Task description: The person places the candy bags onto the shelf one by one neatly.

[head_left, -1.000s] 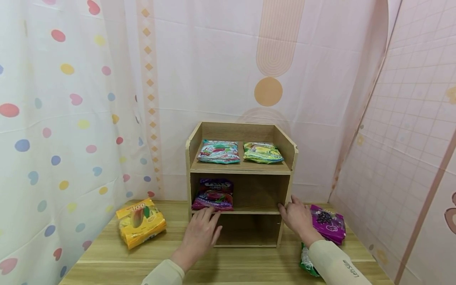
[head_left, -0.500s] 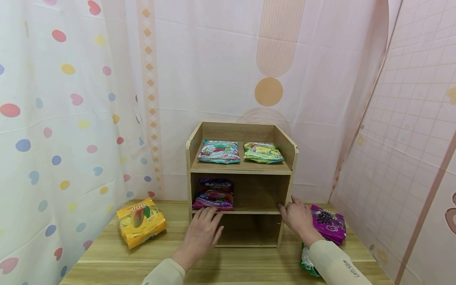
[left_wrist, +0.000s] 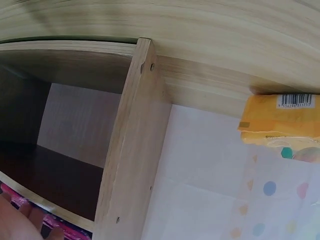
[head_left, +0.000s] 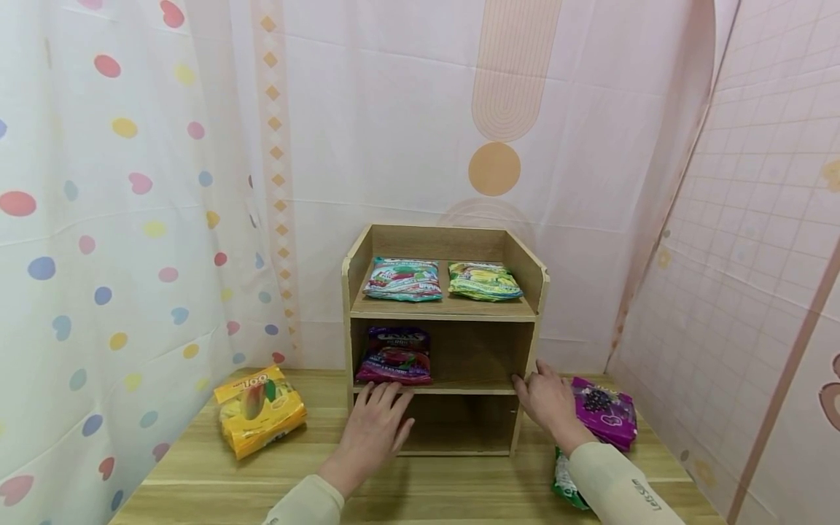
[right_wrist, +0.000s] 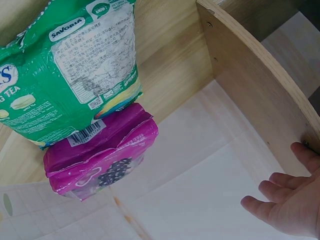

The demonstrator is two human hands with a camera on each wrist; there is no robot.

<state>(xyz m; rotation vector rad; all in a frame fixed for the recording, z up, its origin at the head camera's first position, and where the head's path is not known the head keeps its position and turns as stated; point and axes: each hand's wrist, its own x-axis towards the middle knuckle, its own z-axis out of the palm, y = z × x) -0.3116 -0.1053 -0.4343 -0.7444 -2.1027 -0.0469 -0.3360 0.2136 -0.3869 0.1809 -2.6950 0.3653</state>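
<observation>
On the left of the middle shelf of a small wooden shelf unit (head_left: 442, 317) lies a dark purple candy bag (head_left: 397, 357), partly propped against the back. My left hand (head_left: 370, 430) has its fingertips right at the bag's front edge, over the shelf's lip; in the left wrist view its fingers (left_wrist: 35, 217) overlap the bag's pink print. At the unit's right side is my right hand (head_left: 547, 397), thumb at the front edge and relaxed fingers (right_wrist: 275, 190) alongside the side panel. A teal bag (head_left: 403, 281) and a yellow-green bag (head_left: 484, 281) lie on the top shelf.
An orange mango bag (head_left: 262, 408) lies on the wooden table (head_left: 197, 488) at the left. To the right, behind my right forearm, are a magenta grape bag (head_left: 607, 415) and a green bag (right_wrist: 75, 75). Printed curtains (head_left: 394, 146) stand behind and at both sides.
The dark purple bag has shifted slightly back from the middle shelf's front edge. My left hand has moved marginally with it, while my right hand stays in place.
</observation>
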